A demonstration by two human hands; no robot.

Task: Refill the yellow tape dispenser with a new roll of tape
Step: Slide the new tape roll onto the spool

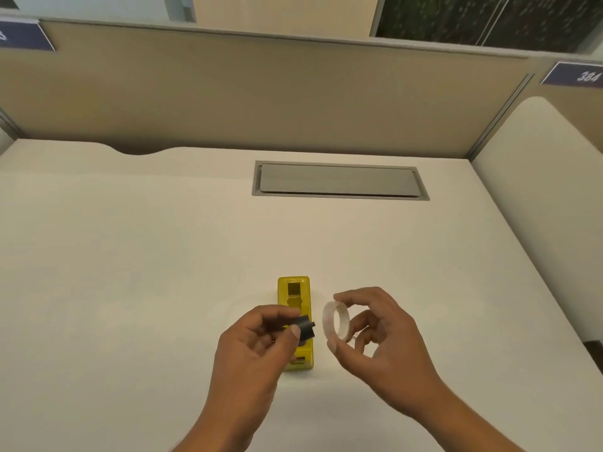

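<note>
The yellow tape dispenser [295, 300] lies on the white desk [130, 256], near the front edge and a little right of the middle, with its long side pointing away from the person. Its top is open, and the hollow inside shows at the far end. The left hand [257, 347] is held above the near half of the dispenser and covers part of it. This hand pinches a small black spool [305, 329] between the thumb and the curled fingers, and the spool sticks out to the right, toward the other hand. The right hand [378, 337] is just to the right of the dispenser, raised above the desk. It holds a roll of clear tape [336, 321] between the thumb on the near side and the fingertips on the far side, and the hole of the roll faces left, toward the spool. The spool and the roll are near each other but do not touch. Around the dispenser the desk is bare to the left, to the right and on the far side. Further away a grey cable cover [339, 180] is set flat into the desk. Behind it a beige partition wall [261, 93] closes the far edge, and on the right the desk ends against a low white panel [538, 190].
</note>
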